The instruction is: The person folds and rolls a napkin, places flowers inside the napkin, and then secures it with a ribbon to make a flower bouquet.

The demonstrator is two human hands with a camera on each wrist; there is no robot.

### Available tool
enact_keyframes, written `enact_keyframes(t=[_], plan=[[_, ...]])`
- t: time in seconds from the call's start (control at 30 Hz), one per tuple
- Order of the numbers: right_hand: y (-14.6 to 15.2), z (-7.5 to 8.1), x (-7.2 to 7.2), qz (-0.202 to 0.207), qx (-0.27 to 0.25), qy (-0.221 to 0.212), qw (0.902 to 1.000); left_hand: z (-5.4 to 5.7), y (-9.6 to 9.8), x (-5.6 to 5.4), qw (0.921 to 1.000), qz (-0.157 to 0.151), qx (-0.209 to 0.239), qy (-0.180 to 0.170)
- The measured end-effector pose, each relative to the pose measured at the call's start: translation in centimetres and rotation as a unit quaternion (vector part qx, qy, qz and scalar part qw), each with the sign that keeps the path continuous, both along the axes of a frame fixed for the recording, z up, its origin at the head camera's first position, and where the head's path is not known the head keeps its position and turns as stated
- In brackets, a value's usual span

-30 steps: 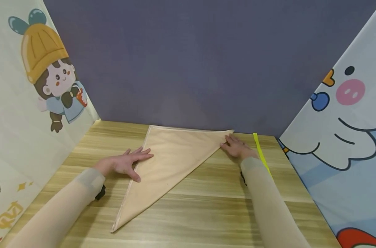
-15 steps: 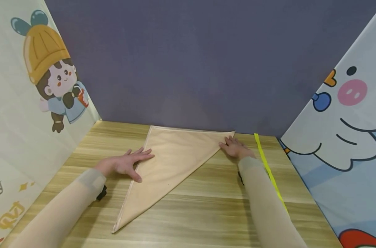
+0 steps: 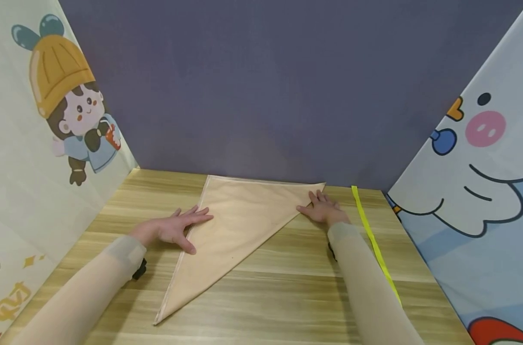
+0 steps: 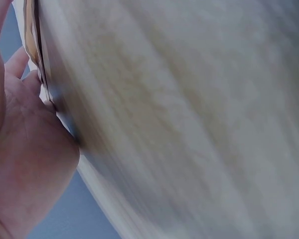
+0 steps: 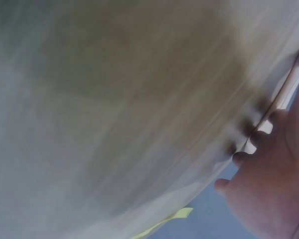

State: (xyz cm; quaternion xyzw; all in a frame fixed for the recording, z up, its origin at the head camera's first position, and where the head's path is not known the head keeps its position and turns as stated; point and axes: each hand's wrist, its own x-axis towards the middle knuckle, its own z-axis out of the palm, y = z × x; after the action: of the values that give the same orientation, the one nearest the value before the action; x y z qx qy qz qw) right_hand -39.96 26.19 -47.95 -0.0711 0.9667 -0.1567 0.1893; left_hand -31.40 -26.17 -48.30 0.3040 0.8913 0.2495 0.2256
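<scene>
A peach-coloured cloth (image 3: 239, 215), folded into a triangle with pale stitched edges, lies flat on the wood-grain table. Its long slanting side faces the right arm. My left hand (image 3: 172, 229) rests with spread fingers on the cloth's left edge. On the slanting edge close to the far right corner, my right hand (image 3: 321, 210) lies with its fingers extended over the fabric. In the left wrist view the left hand (image 4: 30, 144) and the cloth's edge (image 4: 34, 45) appear at the left. The right wrist view has the right hand (image 5: 269, 184) at its right side.
A yellow strip (image 3: 370, 235) runs along the table's right part beside the right forearm. The wood-grain table (image 3: 278, 297) meets a dark grey panel (image 3: 261, 96) at the back. Cartoon-printed panels stand on the left (image 3: 11, 143) and right (image 3: 494, 201).
My right hand has slid slightly left and toward me along the slanting edge, from near the corner tip. The left hand and the cloth have stayed in place.
</scene>
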Motion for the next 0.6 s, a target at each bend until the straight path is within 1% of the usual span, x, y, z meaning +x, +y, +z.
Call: enact_keyframes(t=[0.2, 0.47, 0.6], plan=[[-0.1, 0.6, 0.4, -0.006, 0.015, -0.001, 0.9999, 0.1, 0.1, 0.2, 1.0000, 0.003, -0.001, 0.002], [-0.4, 1.4, 0.7, -0.018, 0.017, -0.010, 0.9996, 0.3, 0.6, 0.4, 1.0000, 0.004, -0.001, 0.006], [-0.8, 1.1, 0.6, -0.012, 0.021, 0.009, 0.9997, 0.6, 0.9, 0.5, 1.0000, 0.003, -0.003, 0.006]])
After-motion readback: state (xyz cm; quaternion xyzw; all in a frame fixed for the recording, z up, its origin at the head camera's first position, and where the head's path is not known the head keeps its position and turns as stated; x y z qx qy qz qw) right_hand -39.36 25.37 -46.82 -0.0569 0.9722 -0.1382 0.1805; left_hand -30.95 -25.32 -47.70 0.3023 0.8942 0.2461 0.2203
